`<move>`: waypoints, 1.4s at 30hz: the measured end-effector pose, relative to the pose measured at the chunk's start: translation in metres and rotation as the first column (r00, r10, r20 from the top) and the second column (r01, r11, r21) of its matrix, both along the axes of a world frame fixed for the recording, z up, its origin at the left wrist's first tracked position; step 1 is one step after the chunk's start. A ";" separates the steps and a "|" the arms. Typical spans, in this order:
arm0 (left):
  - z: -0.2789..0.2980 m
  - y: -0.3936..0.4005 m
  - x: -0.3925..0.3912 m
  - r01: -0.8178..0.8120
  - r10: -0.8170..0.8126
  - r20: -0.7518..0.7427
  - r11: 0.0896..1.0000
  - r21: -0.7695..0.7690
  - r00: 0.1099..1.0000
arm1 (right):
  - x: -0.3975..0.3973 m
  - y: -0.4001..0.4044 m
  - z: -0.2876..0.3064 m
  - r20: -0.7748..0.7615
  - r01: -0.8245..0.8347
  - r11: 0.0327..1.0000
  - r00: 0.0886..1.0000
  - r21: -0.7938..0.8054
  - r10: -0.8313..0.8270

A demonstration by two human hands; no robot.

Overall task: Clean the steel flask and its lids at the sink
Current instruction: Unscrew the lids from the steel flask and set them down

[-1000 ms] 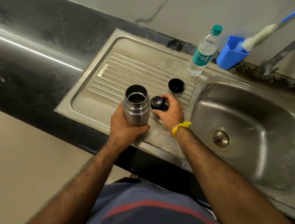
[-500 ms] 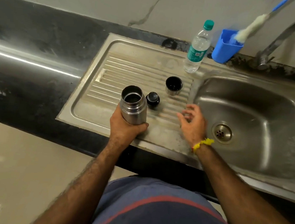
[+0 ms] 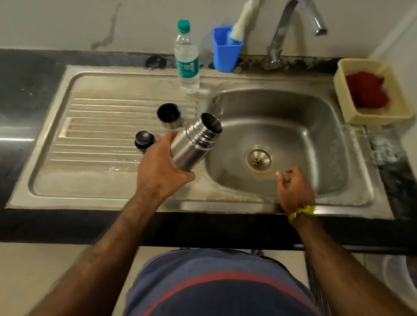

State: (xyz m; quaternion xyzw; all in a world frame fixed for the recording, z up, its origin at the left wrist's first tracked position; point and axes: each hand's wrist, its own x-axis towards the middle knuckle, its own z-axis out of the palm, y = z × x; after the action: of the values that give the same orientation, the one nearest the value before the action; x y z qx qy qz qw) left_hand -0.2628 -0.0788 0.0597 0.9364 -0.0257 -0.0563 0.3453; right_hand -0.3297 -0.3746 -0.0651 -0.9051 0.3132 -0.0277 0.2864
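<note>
Steel flask [image 3: 193,144] tilted toward the sink [image 3: 279,129]

It is gripped mid-body by the left hand [image 3: 160,170]; right hand [image 3: 295,188] empty, relaxed. Rigid, probably slippery wet; 2 lids untouched.

One open steel flask [image 3: 194,142]; two dark round lids [image 3: 169,115] [image 3: 143,141]; one clear plastic water bottle [image 3: 187,59]; one blue plastic cup [image 3: 225,51]; one white-headed bottle brush [image 3: 242,23]; one cream plastic tub [image 3: 373,92].
</note>
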 end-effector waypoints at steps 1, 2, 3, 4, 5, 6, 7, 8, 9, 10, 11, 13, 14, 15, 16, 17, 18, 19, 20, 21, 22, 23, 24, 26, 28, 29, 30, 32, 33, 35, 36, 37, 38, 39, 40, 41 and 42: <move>-0.001 -0.009 0.000 0.025 -0.025 -0.008 0.999 0.032 1.000 | -0.001 -0.004 0.000 -0.022 -0.013 1.000 1.000 -0.022 0.013; -0.002 -0.018 0.000 0.048 -0.047 -0.018 0.997 0.060 0.999 | -0.001 -0.007 0.001 -0.033 -0.022 0.999 0.999 -0.037 0.021; -0.003 -0.025 0.000 0.069 -0.067 -0.025 0.994 0.086 0.997 | 0.001 -0.010 0.001 -0.038 -0.030 0.998 0.999 -0.047 0.028; -0.004 -0.031 -0.001 0.090 -0.087 -0.028 0.989 0.115 0.996 | 0.002 -0.011 0.002 -0.042 -0.040 0.998 0.998 -0.053 0.038; -0.005 -0.036 -0.001 0.105 -0.102 -0.026 0.984 0.147 0.994 | 0.005 -0.012 0.003 -0.046 -0.052 0.997 0.998 -0.060 0.049; -0.006 -0.041 -0.002 0.118 -0.116 -0.023 0.975 0.188 0.993 | 0.006 -0.014 0.004 -0.052 -0.057 0.996 0.997 -0.065 0.054; -0.007 -0.045 -0.003 0.128 -0.127 -0.020 0.964 0.234 0.992 | 0.007 -0.016 0.004 -0.054 -0.052 0.997 0.997 -0.062 0.049; -0.008 -0.048 -0.003 0.137 -0.136 -0.023 0.951 0.278 0.990 | 0.008 -0.019 0.004 -0.050 -0.040 0.998 0.998 -0.051 0.038; -0.009 -0.049 -0.004 0.144 -0.141 -0.032 0.938 0.316 0.990 | 0.008 -0.020 0.002 -0.045 -0.025 0.999 0.999 -0.036 0.024; -0.010 -0.050 -0.004 0.145 -0.139 -0.042 0.928 0.343 0.989 | 0.010 -0.020 0.000 -0.039 -0.019 0.999 0.999 -0.029 0.018; -0.011 -0.050 -0.004 0.148 -0.139 -0.052 0.919 0.365 0.989 | 0.010 -0.020 -0.002 -0.036 -0.016 0.999 0.999 -0.027 0.015; -0.013 -0.053 -0.005 0.162 -0.146 -0.072 0.906 0.392 0.987 | 0.011 -0.020 -0.004 -0.033 -0.018 0.999 0.999 -0.043 0.016; -0.014 -0.055 -0.005 0.172 -0.152 -0.081 0.897 0.408 0.985 | 0.012 -0.019 -0.005 -0.039 -0.022 0.998 0.999 -0.052 0.020; -0.016 -0.056 -0.004 0.177 -0.155 -0.088 0.887 0.426 0.984 | 0.012 -0.019 -0.005 -0.047 -0.028 0.998 0.999 -0.060 0.025; -0.017 -0.058 -0.003 0.182 -0.156 -0.096 0.876 0.447 0.983 | 0.013 -0.019 -0.005 -0.053 -0.030 0.998 0.998 -0.064 0.027; -0.018 -0.060 -0.002 0.188 -0.156 -0.106 0.862 0.471 0.982 | 0.013 -0.019 -0.006 -0.057 -0.026 0.997 0.998 -0.067 0.022; -0.021 -0.063 -0.001 0.193 -0.156 -0.116 0.846 0.497 0.981 | 0.013 -0.020 -0.006 -0.058 -0.024 0.997 0.998 -0.072 0.020; -0.023 -0.065 0.000 0.202 -0.158 -0.127 0.828 0.524 0.979 | 0.014 -0.020 -0.007 -0.058 -0.025 0.997 0.998 -0.078 0.021; -0.024 -0.066 0.001 0.211 -0.161 -0.138 0.811 0.546 0.977 | 0.014 -0.020 -0.007 -0.057 -0.031 0.996 0.998 -0.085 0.026; -0.026 -0.067 0.003 0.219 -0.166 -0.145 0.797 0.562 0.975 | 0.014 -0.020 -0.007 -0.058 -0.037 0.995 0.998 -0.090 0.032; -0.028 -0.068 0.004 0.226 -0.170 -0.150 0.787 0.574 0.974 | 0.014 -0.020 -0.007 -0.059 -0.042 0.995 0.998 -0.095 0.036; -0.030 -0.069 0.005 0.232 -0.175 -0.154 0.779 0.583 0.972 | 0.014 -0.020 -0.008 -0.060 -0.045 0.994 0.997 -0.098 0.040; -0.031 -0.069 0.005 0.236 -0.179 -0.154 0.772 0.590 0.972 | 0.014 -0.019 -0.008 -0.062 -0.048 0.994 0.997 -0.097 0.042; -0.034 -0.070 0.006 0.240 -0.189 -0.148 0.762 0.602 0.971 | 0.014 -0.020 -0.008 -0.063 -0.048 0.995 0.997 -0.091 0.042; -0.037 -0.070 0.006 0.242 -0.196 -0.142 0.752 0.613 0.970 | 0.014 -0.021 -0.009 -0.056 -0.046 0.995 0.998 -0.089 0.041; -0.039 -0.070 0.006 0.243 -0.198 -0.141 0.747 0.618 0.970 | 0.014 -0.021 -0.008 -0.051 -0.047 0.995 0.998 -0.091 0.042; -0.040 -0.069 0.006 0.246 -0.200 -0.144 0.742 0.623 0.969 | 0.014 -0.021 -0.008 -0.044 -0.046 0.995 0.998 -0.091 0.042; -0.043 -0.067 0.006 0.254 -0.203 -0.153 0.734 0.630 0.967 | 0.014 -0.021 -0.008 -0.032 -0.044 0.995 0.999 -0.088 0.041; -0.045 -0.067 0.006 0.259 -0.208 -0.155 0.731 0.631 0.966 | 0.014 -0.021 -0.009 -0.031 -0.044 0.995 0.999 -0.089 0.041; -0.048 -0.067 0.007 0.271 -0.218 -0.162 0.729 0.629 0.962 | 0.014 -0.021 -0.009 -0.029 -0.042 0.995 0.999 -0.090 0.039; -0.049 -0.068 0.007 0.276 -0.219 -0.169 0.728 0.627 0.961 | 0.014 -0.021 -0.009 -0.028 -0.040 0.995 0.999 -0.091 0.038; -0.050 -0.068 0.007 0.281 -0.219 -0.176 0.727 0.626 0.960 | 0.014 -0.021 -0.009 -0.028 -0.039 0.995 0.999 -0.092 0.036; -0.050 -0.069 0.007 0.286 -0.221 -0.181 0.724 0.628 0.958 | 0.014 -0.021 -0.009 -0.028 -0.038 0.995 0.999 -0.092 0.036; -0.050 -0.069 0.007 0.289 -0.225 -0.182 0.720 0.631 0.957 | 0.014 -0.021 -0.009 -0.028 -0.038 0.995 0.999 -0.092 0.036; -0.050 -0.070 0.007 0.292 -0.229 -0.182 0.717 0.633 0.956 | 0.014 -0.021 -0.008 -0.027 -0.039 0.995 0.999 -0.089 0.036; -0.050 -0.070 0.007 0.295 -0.230 -0.185 0.716 0.632 0.955 | 0.014 -0.021 -0.008 -0.028 -0.038 0.996 0.999 -0.085 0.036; -0.050 -0.070 0.008 0.298 -0.231 -0.188 0.717 0.631 0.955 | 0.014 -0.020 -0.008 -0.029 -0.038 0.996 0.999 -0.083 0.035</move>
State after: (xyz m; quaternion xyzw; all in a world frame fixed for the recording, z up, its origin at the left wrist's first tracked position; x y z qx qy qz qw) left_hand -0.2550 -0.1489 0.0101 0.9803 -0.1214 -0.1553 -0.0135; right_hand -0.3161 -0.3951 -0.0729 -0.9221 0.2992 -0.0230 0.2442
